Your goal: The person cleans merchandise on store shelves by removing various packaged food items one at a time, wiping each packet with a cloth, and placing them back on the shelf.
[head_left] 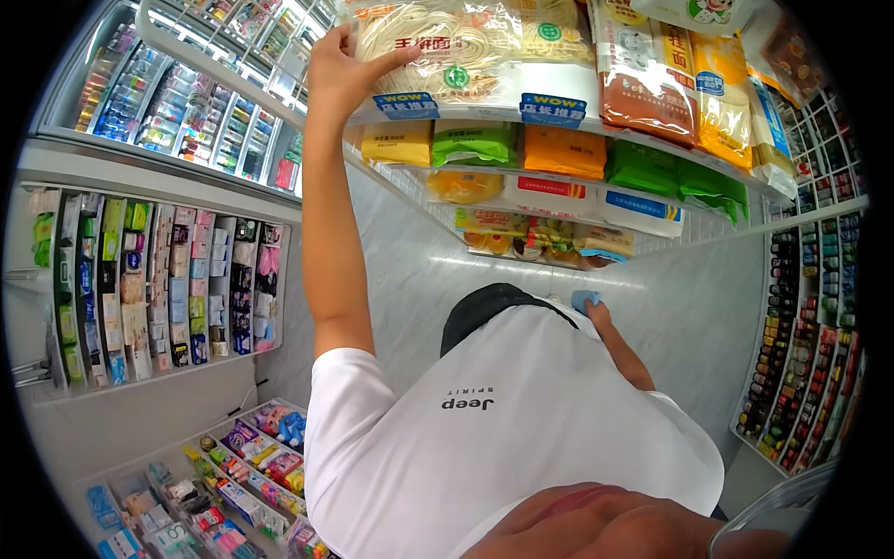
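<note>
My left hand [340, 74] reaches up to the top shelf. Its thumb lies across the front of a clear packet of noodles [456, 61], and its fingers curl out of sight round the left edge. Below the packet, blue price-rail tags [405, 105] run along the shelf lip. My right hand [599, 315] is low beside my body, closed on a small folded blue cloth [584, 300]. Brown noodle bags [647, 84] and yellow noodle bags [722, 93] stand farther right on the same shelf.
Lower tiers hold green packs [473, 144], orange packs [563, 151] and other bags. Stocked racks [168, 279] stand at the left, with a lit cooler [196, 102] behind. Another shelf of jars and bottles [801, 345] lines the right. Grey floor [391, 242] shows between.
</note>
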